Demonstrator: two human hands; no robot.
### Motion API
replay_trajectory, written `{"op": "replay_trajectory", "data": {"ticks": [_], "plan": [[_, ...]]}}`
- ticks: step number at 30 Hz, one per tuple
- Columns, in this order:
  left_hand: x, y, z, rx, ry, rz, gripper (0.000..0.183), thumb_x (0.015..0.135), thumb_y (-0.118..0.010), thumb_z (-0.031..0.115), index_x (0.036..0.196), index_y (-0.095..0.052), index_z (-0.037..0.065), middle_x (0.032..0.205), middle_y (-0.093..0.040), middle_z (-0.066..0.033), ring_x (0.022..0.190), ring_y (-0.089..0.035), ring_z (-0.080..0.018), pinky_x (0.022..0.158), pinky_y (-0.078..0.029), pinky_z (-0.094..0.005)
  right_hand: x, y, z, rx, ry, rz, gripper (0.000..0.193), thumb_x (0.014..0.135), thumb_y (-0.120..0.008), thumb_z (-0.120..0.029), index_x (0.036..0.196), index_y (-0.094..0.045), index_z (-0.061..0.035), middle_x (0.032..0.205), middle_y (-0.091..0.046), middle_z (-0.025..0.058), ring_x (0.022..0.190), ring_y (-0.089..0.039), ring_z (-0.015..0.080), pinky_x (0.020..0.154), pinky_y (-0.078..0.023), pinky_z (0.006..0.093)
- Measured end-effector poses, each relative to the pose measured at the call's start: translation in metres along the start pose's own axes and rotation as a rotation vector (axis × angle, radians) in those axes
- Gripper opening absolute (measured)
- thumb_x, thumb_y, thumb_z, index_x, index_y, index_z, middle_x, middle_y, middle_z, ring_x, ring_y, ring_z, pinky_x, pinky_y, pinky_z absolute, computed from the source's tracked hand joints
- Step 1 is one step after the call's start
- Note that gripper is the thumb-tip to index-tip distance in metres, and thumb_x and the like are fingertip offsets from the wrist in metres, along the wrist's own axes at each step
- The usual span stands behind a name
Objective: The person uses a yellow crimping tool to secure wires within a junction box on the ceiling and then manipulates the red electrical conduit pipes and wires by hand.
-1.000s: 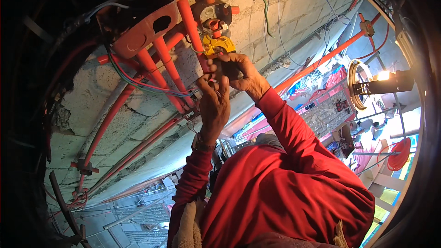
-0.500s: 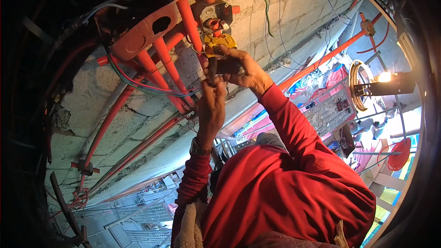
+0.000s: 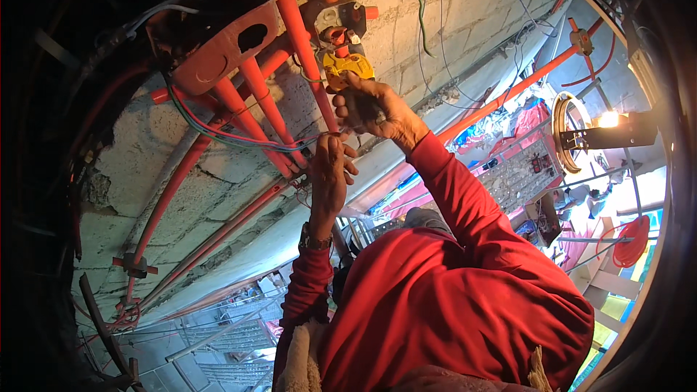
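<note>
My right hand (image 3: 381, 110) is raised to the wall, its fingers curled. The thumb and forefinger are against a flat yellow object (image 3: 347, 69) with dark marks, its kind unclear. Lower and to the left is my left hand (image 3: 332, 174), fingertips pinched together; anything between them is too small to make out. A bundle of pink, green and blue wires (image 3: 239, 142) runs from the left toward that hand. Just above the yellow object is an open junction box (image 3: 340, 16) with a short orange pipe in it.
A large red metal box (image 3: 225, 54) with a round opening hangs at upper left. Several orange conduits (image 3: 268, 101) run down the rough block wall (image 3: 218, 210). A lit lamp (image 3: 608, 120) is at right. Loose wires (image 3: 425, 22) dangle above; scaffolding planks (image 3: 232, 341) lie below.
My left hand has dropped slightly, away from the right, and its fingers have changed position. The dark piece between my hands no longer shows there. My right hand stays by the yellow object.
</note>
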State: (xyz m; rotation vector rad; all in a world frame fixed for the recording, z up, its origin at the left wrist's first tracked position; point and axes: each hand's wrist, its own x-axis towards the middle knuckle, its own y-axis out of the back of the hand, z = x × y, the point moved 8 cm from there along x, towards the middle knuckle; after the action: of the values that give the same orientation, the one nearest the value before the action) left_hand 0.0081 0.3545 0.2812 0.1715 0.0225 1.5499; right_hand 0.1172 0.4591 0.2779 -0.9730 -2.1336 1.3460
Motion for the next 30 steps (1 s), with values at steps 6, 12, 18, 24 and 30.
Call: {"op": "replay_trajectory", "data": {"ticks": [6,12,18,24,30], "plan": [[-0.005,-0.001,0.002,-0.079,0.020,-0.007,0.047,0.113,-0.034,0.046,0.124,-0.052,0.004,0.093,-0.065,-0.0094,0.063,-0.062,-0.0112,0.049,-0.048,-0.0233,-0.004,-0.007,0.000,-0.119,-0.045,-0.083,0.065,0.103,-0.057,-0.053,0.147,-0.049,-0.0062,0.119,-0.070,0.0177,0.105,-0.070,0.0277,0.085,-0.058,0.0439],[0.002,0.002,0.005,-0.146,-0.003,0.001,0.049,0.113,-0.033,0.048,0.123,-0.051,0.004,0.102,-0.065,-0.0110,0.066,-0.064,-0.0131,0.052,-0.050,-0.0240,-0.014,-0.035,-0.003,-0.020,0.021,-0.109,0.059,0.103,-0.058,-0.050,0.142,-0.053,-0.0068,0.121,-0.069,0.0221,0.105,-0.071,0.0357,0.091,-0.057,0.0549],[-0.001,0.002,0.002,-0.160,0.006,-0.026,0.047,0.113,-0.034,0.048,0.119,-0.052,0.005,0.100,-0.065,-0.0105,0.068,-0.065,-0.0132,0.052,-0.051,-0.0243,-0.001,-0.001,-0.002,0.033,0.022,-0.147,0.055,0.102,-0.062,-0.043,0.139,-0.053,-0.0023,0.112,-0.071,0.0187,0.099,-0.072,0.0344,0.091,-0.057,0.0525],[-0.002,0.007,0.000,-0.179,0.029,-0.001,0.047,0.113,-0.036,0.045,0.122,-0.056,0.004,0.097,-0.064,-0.0100,0.068,-0.066,-0.0135,0.052,-0.050,-0.0245,-0.010,-0.034,0.000,-0.013,0.048,-0.193,0.062,0.101,-0.064,-0.038,0.146,-0.047,0.0022,0.134,-0.062,0.0269,0.121,-0.063,0.0454,0.101,-0.052,0.0610],[-0.001,0.002,0.010,-0.172,0.020,-0.011,0.047,0.113,-0.036,0.045,0.122,-0.056,0.003,0.096,-0.064,-0.0104,0.067,-0.066,-0.0140,0.052,-0.051,-0.0249,-0.013,-0.042,-0.016,-0.002,-0.004,-0.203,0.059,0.101,-0.063,-0.035,0.148,-0.046,-0.0034,0.137,-0.058,0.0283,0.126,-0.058,0.0489,0.102,-0.048,0.0667]]}}
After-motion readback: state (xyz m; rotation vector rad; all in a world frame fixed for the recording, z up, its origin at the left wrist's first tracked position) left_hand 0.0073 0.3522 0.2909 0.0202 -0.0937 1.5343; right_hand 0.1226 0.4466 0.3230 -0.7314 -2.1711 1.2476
